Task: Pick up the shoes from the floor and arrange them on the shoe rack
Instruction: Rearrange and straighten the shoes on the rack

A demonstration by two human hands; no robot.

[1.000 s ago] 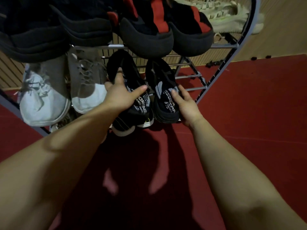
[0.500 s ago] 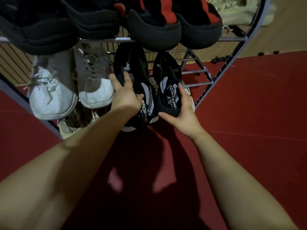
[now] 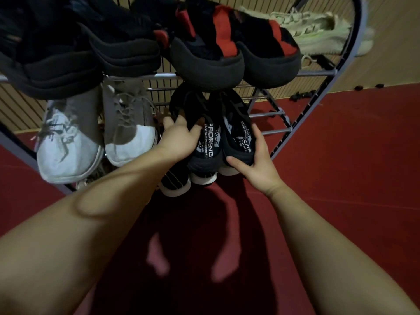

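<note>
I'm at the placing step. My left hand (image 3: 179,139) grips the left black shoe (image 3: 204,142) and my right hand (image 3: 256,164) cups the heel of the right black shoe (image 3: 236,137). Both lie toe-in on the shoe rack (image 3: 268,114), at 3 o'clock of the white shoes (image 3: 68,144). Next, I judge: push them level, then let go.
</note>
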